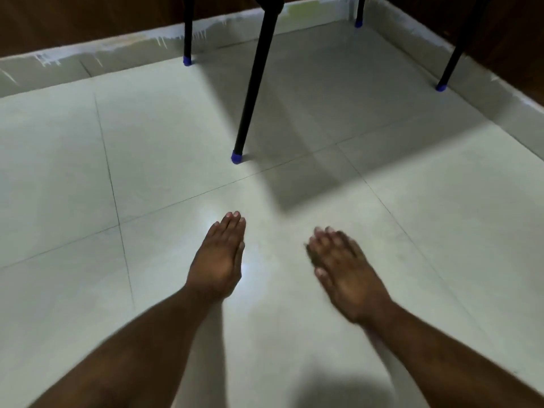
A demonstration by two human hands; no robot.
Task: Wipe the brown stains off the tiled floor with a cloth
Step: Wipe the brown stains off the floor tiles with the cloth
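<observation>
Pale glossy floor tiles point(164, 142) with thin grout lines fill the view. I see no brown stains and no cloth anywhere. My left hand point(219, 257) is stretched out over the floor with straight fingers held together, holding nothing. My right hand point(343, 266) is beside it to the right, fingers also straight, blurred by motion and holding nothing. Whether either hand touches the tiles I cannot tell.
Black furniture legs with blue caps stand ahead: one close in front point(237, 157), one at the back left point(187, 60), one far back point(358, 23) and one at the right point(440, 87). A pale skirting point(117, 51) below dark brown walls borders the floor.
</observation>
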